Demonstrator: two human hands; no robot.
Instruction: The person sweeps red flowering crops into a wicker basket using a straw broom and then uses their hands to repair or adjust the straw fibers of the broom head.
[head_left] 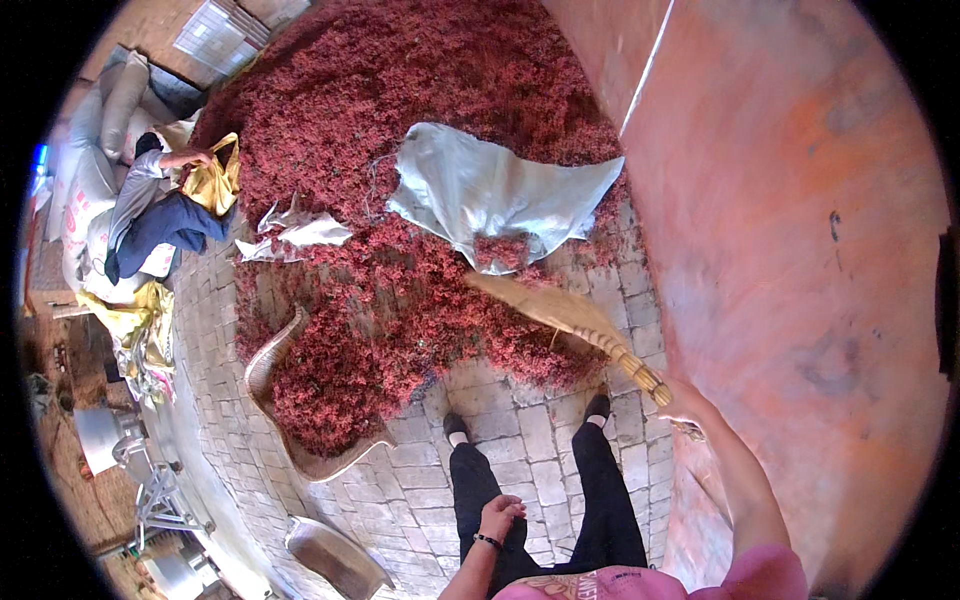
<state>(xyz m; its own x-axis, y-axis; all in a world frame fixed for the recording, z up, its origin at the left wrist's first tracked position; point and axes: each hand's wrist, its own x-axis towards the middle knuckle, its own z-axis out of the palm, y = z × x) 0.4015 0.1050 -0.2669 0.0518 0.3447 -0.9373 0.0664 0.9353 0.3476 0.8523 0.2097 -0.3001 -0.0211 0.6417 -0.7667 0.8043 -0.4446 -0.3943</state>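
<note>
My right hand is closed around the handle of a straw broom. The broom's flared end points away to the left, down on the brick floor at the edge of a heap of dark red, peppercorn-like clusters. Over my thigh hangs my left hand, its fingers curled in with nothing visible in them. A woven scoop basket lies at left, filled with the same red clusters. Beyond the broom, a pale plastic sheet rests on the heap, a few clusters on its near edge.
A reddish wall rises close on my right. On the left, another person holds a yellow sack beside stacked full sacks. A white torn bag lies on the heap. Near left is a second scoop.
</note>
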